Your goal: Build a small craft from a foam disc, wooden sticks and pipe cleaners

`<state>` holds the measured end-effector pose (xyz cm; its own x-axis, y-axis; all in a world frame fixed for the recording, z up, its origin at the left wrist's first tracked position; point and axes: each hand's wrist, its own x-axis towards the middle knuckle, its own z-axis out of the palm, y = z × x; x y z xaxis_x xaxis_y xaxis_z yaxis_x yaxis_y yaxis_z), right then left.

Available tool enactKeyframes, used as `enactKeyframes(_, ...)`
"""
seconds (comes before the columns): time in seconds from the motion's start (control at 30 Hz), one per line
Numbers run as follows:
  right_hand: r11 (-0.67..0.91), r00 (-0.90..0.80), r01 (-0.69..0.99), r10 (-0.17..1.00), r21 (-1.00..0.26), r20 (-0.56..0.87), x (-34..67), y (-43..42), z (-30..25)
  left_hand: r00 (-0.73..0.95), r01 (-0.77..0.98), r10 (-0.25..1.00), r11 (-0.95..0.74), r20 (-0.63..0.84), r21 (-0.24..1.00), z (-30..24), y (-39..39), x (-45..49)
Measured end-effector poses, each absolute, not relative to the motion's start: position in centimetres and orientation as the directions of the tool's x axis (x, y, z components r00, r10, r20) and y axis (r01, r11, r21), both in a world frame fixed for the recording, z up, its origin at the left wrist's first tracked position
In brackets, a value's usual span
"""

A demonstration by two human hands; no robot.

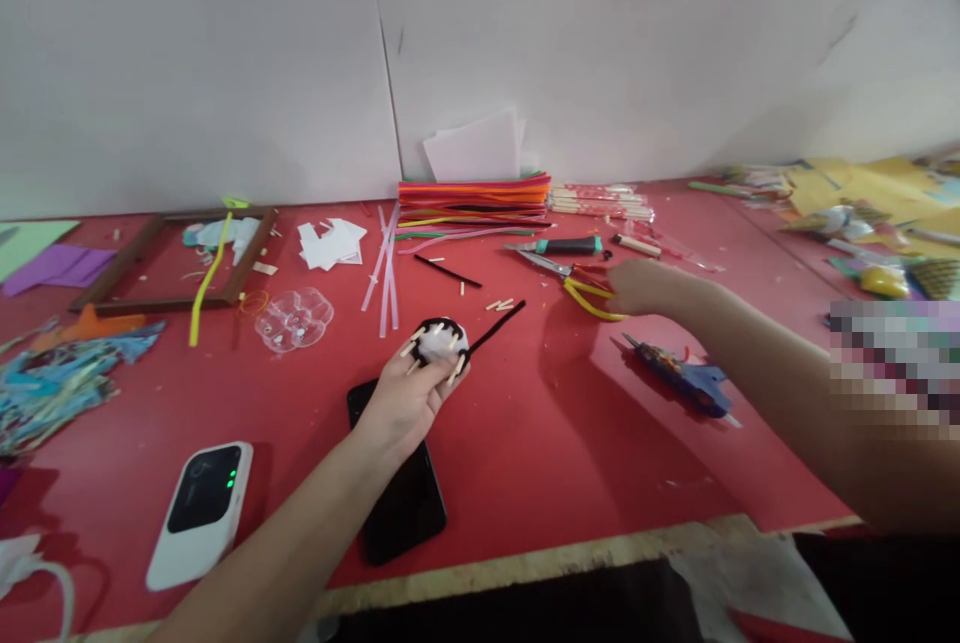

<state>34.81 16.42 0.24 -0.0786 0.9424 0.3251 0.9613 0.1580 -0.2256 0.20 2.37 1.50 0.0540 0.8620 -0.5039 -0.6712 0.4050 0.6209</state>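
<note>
My left hand (405,398) is closed on a small round craft piece (441,339), white in the middle with a black fuzzy rim. Short pale stick pieces are set around that rim, and a black pipe cleaner (499,326) sticks out from it to the upper right. Farther right, my right hand (637,287) has its fingers at the red and yellow handles of a pair of scissors (551,264); its fingertips are partly hidden. The scissors lie on the red table, blades pointing left. Just beyond them is a knife-like tool with a black and teal handle (570,246).
A blue glue gun (682,378) lies below my right forearm. Under my left hand is a black phone (409,513), with a white device (202,513) to its left. Colourful pipe cleaners (472,198) are stacked by the wall. A wooden frame (150,305) lies left.
</note>
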Motion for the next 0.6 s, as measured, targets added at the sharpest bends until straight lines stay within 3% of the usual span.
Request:
enactKeyframes(0.1,0.142,-0.142,0.987,0.990,-0.074,0.007,33.9,15.7,0.6,0.040,-0.679,0.876,0.377,-0.481,0.630,1.6,2.3,0.3)
enactKeyframes(0.17,0.135,-0.134,0.991,0.985,0.005,-0.104,32.9,15.5,1.5,0.036,-0.673,0.874,0.379,-0.484,0.635,1.5,2.4,0.3)
enactKeyframes(0.3,0.103,-0.095,0.987,0.993,0.123,-0.073,30.8,13.9,4.8,0.008,-0.694,0.870,0.360,-0.493,0.624,1.6,2.5,0.3)
enactKeyframes(0.43,0.035,-0.038,0.988,0.999,0.148,0.014,29.8,8.8,7.2,0.000,-0.742,0.873,0.328,-0.488,0.585,2.0,2.6,0.2)
enactKeyframes(0.5,0.041,-0.046,0.996,0.997,0.075,0.067,29.5,5.4,7.0,0.000,-0.754,0.870,0.323,-0.492,0.571,2.1,2.6,0.1)
enactKeyframes(0.6,0.228,-0.197,0.944,0.970,-0.238,0.144,28.7,0.9,5.1,0.005,-0.770,0.862,0.327,-0.506,0.548,2.2,2.5,0.2)
